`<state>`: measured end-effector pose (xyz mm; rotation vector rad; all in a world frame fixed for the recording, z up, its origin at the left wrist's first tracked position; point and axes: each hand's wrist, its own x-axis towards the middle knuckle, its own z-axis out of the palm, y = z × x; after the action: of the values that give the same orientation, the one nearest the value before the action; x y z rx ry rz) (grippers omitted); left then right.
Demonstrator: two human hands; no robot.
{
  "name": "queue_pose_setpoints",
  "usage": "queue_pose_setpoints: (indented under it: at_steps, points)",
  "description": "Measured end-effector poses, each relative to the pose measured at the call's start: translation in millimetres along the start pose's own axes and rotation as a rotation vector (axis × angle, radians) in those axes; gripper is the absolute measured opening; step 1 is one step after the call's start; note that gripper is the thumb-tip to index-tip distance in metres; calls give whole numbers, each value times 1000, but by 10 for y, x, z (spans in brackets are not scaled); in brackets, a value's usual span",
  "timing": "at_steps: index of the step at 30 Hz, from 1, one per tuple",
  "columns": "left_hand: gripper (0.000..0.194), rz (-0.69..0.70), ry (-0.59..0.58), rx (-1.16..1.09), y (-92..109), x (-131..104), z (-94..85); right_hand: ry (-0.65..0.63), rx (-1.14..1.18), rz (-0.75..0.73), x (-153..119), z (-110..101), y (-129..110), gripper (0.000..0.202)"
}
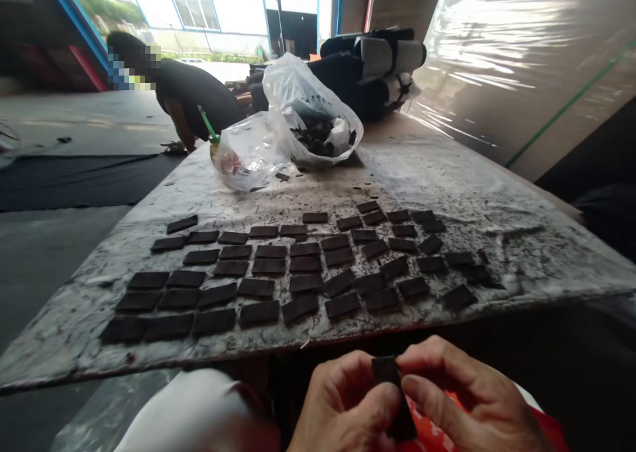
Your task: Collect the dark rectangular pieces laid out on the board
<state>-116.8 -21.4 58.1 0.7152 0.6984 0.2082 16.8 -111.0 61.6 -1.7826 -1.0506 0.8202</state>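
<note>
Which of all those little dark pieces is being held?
The dark piece pinched in the left hand, right hand at its edge; the rows of others lie on the table.

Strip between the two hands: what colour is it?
The strip is very dark, blackish brown; the head view shows it best.

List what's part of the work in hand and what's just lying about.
In the work:
dark strip between left hand and right hand
dark pieces in rows on table

Apparently lying about:
scattered scraps
dark rolls
bag of dark bits (purpose unclear)

Bldg window (191, 1) w/ bright daylight behind.
</note>
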Motion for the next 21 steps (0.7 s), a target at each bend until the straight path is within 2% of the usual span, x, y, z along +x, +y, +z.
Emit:
queue_pose_setpoints:
  at_steps: [5, 9, 12, 14, 18, 21]
  points:
    - [29, 14, -21, -70, -58, 49, -24, 14, -224, -170, 55, 28, 46, 6]
    - [24, 55, -54, 0, -123, 110, -132, -22, -375, -302, 106, 54, 43, 10]
    - [21, 70, -82, 49, -157, 112, -205, 3, -476, -379, 140, 100, 27, 11]
    - [19, 74, -89, 69, -158, 99, -233, 2, -540, -439, 159, 121, 12, 14]
    - [17, 109, -84, 100, -115, 87, -253, -80, -738, -516, 154, 101, 8, 22]
    - [16, 136, -70, 125, -85, 99, -246, -68, -878, -597, 102, 64, 39, 22]
